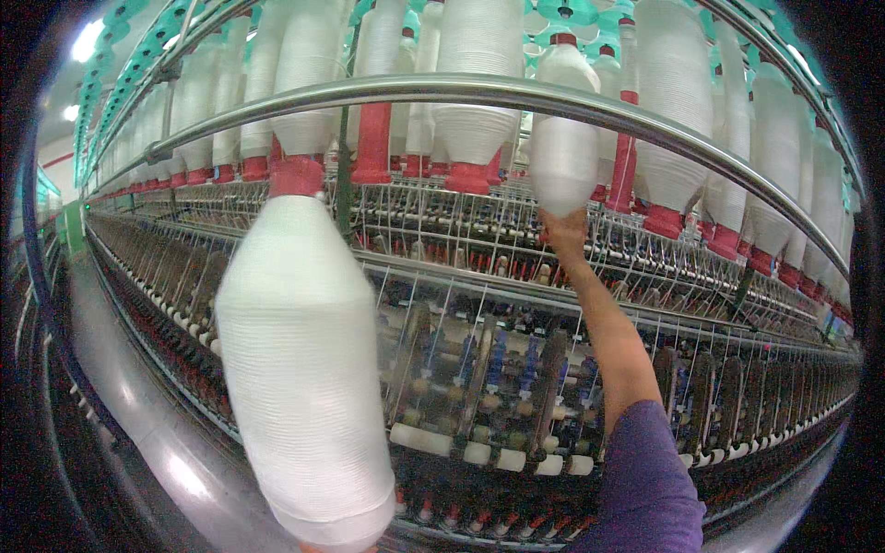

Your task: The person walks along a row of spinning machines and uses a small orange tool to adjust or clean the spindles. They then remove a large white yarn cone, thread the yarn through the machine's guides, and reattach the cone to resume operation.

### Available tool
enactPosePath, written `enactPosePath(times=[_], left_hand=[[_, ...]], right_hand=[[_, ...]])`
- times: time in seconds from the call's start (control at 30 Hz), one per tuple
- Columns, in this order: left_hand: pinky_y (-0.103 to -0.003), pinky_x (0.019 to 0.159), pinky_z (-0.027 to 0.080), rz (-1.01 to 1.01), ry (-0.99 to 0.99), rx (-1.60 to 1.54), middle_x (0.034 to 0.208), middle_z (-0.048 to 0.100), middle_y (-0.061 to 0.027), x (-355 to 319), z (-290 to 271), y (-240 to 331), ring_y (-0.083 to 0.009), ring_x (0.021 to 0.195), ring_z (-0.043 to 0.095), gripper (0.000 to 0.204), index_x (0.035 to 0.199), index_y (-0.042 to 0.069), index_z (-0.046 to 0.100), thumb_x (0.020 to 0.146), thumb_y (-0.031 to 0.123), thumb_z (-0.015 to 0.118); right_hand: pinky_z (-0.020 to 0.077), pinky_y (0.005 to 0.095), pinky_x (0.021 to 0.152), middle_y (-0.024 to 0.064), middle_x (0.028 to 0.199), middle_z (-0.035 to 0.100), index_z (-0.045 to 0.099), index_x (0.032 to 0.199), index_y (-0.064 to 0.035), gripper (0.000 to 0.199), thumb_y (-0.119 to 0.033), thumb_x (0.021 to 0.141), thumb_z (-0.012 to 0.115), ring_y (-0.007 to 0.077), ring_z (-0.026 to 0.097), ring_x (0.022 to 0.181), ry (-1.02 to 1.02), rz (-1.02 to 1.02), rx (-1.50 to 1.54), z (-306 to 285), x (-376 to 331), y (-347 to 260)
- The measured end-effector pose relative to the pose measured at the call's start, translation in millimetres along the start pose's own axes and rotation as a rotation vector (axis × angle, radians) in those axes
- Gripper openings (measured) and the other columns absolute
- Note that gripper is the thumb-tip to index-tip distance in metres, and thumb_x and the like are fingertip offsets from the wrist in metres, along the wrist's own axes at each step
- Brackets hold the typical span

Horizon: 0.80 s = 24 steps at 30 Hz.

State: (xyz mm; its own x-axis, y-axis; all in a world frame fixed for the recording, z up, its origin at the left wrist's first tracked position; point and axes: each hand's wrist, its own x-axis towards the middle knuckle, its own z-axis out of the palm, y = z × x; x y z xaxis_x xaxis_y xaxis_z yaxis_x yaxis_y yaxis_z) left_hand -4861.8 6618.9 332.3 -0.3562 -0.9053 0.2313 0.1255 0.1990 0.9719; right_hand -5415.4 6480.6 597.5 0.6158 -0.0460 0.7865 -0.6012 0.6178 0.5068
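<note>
A large full roving bobbin (300, 369), wound in white with a red top end, stands nearly upright close in front of me at the left. My left hand (318, 548) shows only as a sliver of skin under its base and supports it from below. My right arm, in a purple sleeve, reaches up and forward. Its hand, my right hand (564, 230), is closed around the lower end of a hanging roving bobbin (564, 152), which has a slimmer white winding and a red top. The fingers partly hide that bobbin's bottom end.
A metal rail (442, 88) crosses before the rows of hanging bobbins (479, 55). Below runs the spinning frame with its drafting rollers (498, 456) and fine strands. A grey floor aisle (175, 442) lies at the left.
</note>
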Motion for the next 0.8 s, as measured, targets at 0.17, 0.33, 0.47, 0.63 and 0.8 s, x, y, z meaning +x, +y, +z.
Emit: enactPosePath(times=[0.17,0.33,0.47,0.63,0.8], left_hand=[[-0.033,0.070,0.046,0.005,-0.022,-0.015,0.093,0.062,-0.0079,27.8,-0.5,5.6,-0.0170,0.082,0.057,0.046,0.100,0.000,0.060,0.063,0.017,0.080],[-0.034,0.074,0.046,0.008,-0.025,-0.030,0.097,0.061,-0.0086,38.8,8.8,7.5,-0.0178,0.087,0.056,0.048,0.103,0.000,0.059,0.063,0.017,0.079],[-0.034,0.077,0.045,0.008,-0.030,-0.034,0.100,0.060,-0.0092,43.4,19.7,7.1,-0.0185,0.091,0.056,0.049,0.105,0.000,0.058,0.063,0.017,0.079],[-0.035,0.081,0.045,0.031,-0.057,-0.042,0.104,0.060,-0.0099,56.6,52.0,16.7,-0.0194,0.096,0.055,0.052,0.107,0.001,0.057,0.063,0.017,0.079],[-0.036,0.085,0.045,0.110,-0.118,-0.069,0.108,0.059,-0.0106,70.8,93.5,32.0,-0.0202,0.101,0.055,0.054,0.110,0.001,0.056,0.064,0.017,0.078]], right_hand=[[0.0475,0.0468,0.073,0.0204,0.097,0.059,0.057,0.101,0.0049,0.059,-0.039,0.065,0.075,0.0415,0.059,0.083,-0.271,1.080,0.627,47.0,18.8,13.3],[0.0478,0.0444,0.068,0.0213,0.095,0.062,0.061,0.091,0.0049,0.053,-0.040,0.067,0.073,0.0371,0.061,0.080,-0.275,0.704,0.285,34.8,42.5,22.3],[0.0469,0.0446,0.068,0.0163,0.093,0.062,0.066,0.086,-0.0025,0.039,-0.037,0.069,0.072,0.0334,0.060,0.079,-0.353,0.685,0.541,42.9,66.1,46.3],[0.0429,0.0442,0.082,0.0204,0.107,0.059,0.065,0.089,0.0017,0.040,-0.035,0.074,0.069,0.0334,0.055,0.101,-0.674,0.946,0.791,70.8,64.7,46.8],[0.0344,0.0435,0.102,0.0302,0.133,0.040,0.014,0.138,0.0112,0.085,-0.037,0.085,0.060,0.0460,0.039,0.123,-0.407,0.831,0.643,-56.4,68.6,-8.8]])
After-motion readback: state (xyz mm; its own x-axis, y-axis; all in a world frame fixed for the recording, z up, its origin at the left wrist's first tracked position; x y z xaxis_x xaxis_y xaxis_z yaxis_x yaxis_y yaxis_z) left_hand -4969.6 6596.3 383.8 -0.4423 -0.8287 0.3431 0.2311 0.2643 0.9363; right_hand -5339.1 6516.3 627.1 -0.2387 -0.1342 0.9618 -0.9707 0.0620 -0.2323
